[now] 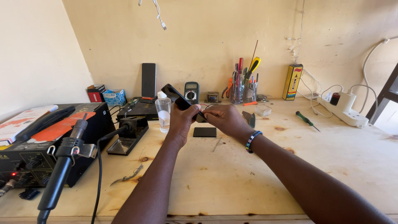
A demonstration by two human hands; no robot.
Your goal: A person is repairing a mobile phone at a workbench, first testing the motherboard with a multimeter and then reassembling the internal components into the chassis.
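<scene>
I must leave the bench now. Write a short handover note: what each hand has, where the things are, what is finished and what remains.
Left hand: holds the black phone tilted above the wooden bench.
Right hand: fingertips at the phone's lower end; whether it holds a tool cannot be seen.
Things: small black flat piece lies on the bench under the hands, tweezers beside it. Clear bottle stands left of the phone. Green screwdriver lies to the right.
Done: cannot tell from this view.
Left: phone is in hand, not yet set down.

The phone (pixel 176 97) looks glossy black, like glass. The workbench (pixel 323 166) is pale, bare wood with knots, matt and smooth. The bottle (pixel 163 111) left of it is clear plastic.
</scene>
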